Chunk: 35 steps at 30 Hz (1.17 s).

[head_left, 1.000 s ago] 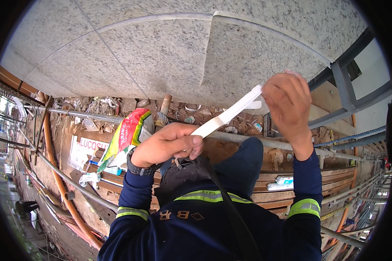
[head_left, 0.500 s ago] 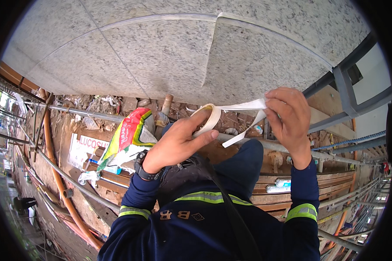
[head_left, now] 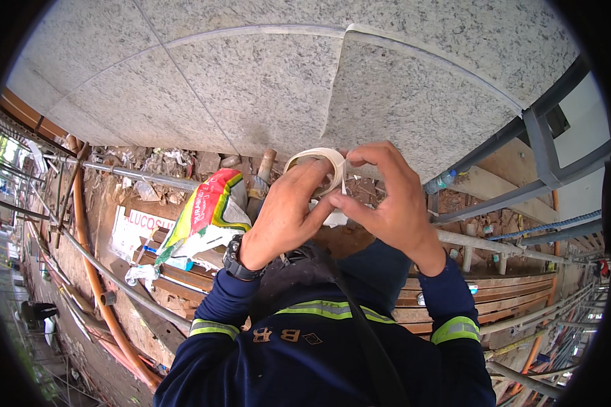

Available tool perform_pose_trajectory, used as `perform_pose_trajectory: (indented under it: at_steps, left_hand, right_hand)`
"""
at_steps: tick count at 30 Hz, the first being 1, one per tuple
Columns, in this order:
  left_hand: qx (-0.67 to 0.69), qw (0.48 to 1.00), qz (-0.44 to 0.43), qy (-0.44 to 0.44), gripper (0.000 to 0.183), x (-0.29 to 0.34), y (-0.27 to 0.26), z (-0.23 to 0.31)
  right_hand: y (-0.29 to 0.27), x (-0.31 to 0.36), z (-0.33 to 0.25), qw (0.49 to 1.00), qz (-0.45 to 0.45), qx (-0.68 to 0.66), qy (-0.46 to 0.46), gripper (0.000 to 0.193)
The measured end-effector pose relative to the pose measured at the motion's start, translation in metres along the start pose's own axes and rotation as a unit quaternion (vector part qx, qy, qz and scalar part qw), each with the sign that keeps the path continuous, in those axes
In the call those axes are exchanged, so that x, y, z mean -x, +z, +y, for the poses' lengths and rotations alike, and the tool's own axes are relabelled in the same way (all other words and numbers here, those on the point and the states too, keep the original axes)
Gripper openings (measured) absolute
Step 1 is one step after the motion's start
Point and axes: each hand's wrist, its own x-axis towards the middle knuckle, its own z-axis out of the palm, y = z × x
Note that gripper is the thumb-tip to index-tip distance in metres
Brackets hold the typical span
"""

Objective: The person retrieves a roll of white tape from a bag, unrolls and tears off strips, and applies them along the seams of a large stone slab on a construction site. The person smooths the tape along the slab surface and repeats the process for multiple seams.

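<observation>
My left hand [head_left: 284, 211] is closed round a roll of cream masking tape [head_left: 335, 163], its fingers passing into the ring. Close beside it, my right hand [head_left: 398, 207] is bent inward, thumb and fingertips pinching the tape at the roll's right edge. A white end of tape [head_left: 335, 219] hangs below the thumbs, partly covered by them. Beyond both hands stands a speckled grey stone-panel wall [head_left: 265, 88]. Pale strips of tape [head_left: 332, 95] run along some of its joints.
To the left, a red, yellow and white sack [head_left: 214, 210] rests by wooden planks. Orange pipe [head_left: 88, 251] and scaffold tubes [head_left: 136, 178] cross that side. A grey metal frame [head_left: 543, 146] rises at right, above more planks [head_left: 509, 292]. Rubble lies along the wall's foot.
My right hand has come left and down to the roll, so the stretch of tape pulled out between the hands has closed up. My left hand keeps its hold, shifted slightly right.
</observation>
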Motion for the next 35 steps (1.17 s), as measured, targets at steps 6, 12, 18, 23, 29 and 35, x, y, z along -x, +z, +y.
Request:
perform_pose_trajectory:
  at_steps: [6, 12, 18, 23, 29, 35]
  left_hand:
    - [0.045, 0.998, 0.023, 0.031, 0.049, 0.003, -0.001, -0.003]
    - [0.304, 0.950, 0.031, -0.066, 0.067, 0.005, 0.005, -0.007]
    - [0.378, 0.918, 0.091, -0.077, 0.062, 0.004, 0.010, -0.017]
    - [0.331, 0.924, 0.161, -0.104, 0.057, -0.003, 0.012, -0.020]
    - [0.441, 0.861, 0.225, -0.120, 0.042, -0.010, 0.005, -0.027]
    - [0.572, 0.743, 0.333, -0.097, 0.052, -0.012, -0.052, -0.065]
  right_hand:
    - [0.026, 0.006, 0.005, 0.987, 0.025, -0.134, 0.083, 0.036]
    - [0.024, 0.008, 0.001, 0.996, 0.034, -0.073, 0.046, 0.021]
    - [0.027, 0.010, 0.001, 0.997, 0.031, -0.057, 0.038, 0.018]
    - [0.031, 0.013, -0.009, 0.998, -0.018, -0.051, 0.033, 0.020]
    - [0.033, 0.022, -0.014, 0.998, -0.049, -0.013, 0.026, 0.025]
    - [0.044, 0.059, -0.006, 0.985, -0.173, 0.023, -0.017, 0.030]
